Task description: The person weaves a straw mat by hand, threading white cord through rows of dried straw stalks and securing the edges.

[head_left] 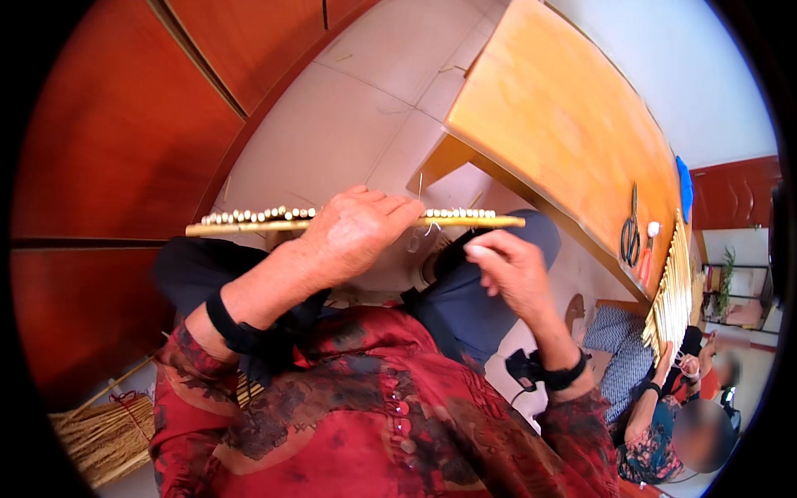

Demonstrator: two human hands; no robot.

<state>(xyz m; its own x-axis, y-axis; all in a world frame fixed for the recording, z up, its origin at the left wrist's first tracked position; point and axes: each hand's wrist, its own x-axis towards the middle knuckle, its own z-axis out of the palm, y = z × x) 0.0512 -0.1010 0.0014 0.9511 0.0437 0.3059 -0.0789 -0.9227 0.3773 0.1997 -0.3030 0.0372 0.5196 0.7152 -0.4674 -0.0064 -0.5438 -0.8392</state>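
- Floor [357, 108]: pale tiles, bordered on the person's left by red-brown wooden panels [124, 124].
- Desk [564, 124]: an orange wooden top, up and to the right. Scissors [630, 232] lie near its right end, beside a finished row of straw stalks [672, 290].
- Co-worker [664, 415]: seated at lower right, one hand raised to that finished row.
- Straw bundle [104, 436]: loose stalks at lower left, well apart from both hands.
- Strip of stalks [249, 222]: a long, thin row of cut stalk ends bound side by side, held level over the lap.
- Left hand [353, 232]: grip clenched over the middle of the strip.
- Right hand [510, 270]: just below the strip's right end, fingertips pinched together. A thin thread [421, 234] hangs close by; whether the pinch holds it cannot be told.
- Step in hand, as judged: binding stalks into the strip. The next move calls for a steady left grip while the right hand draws the thread taut.
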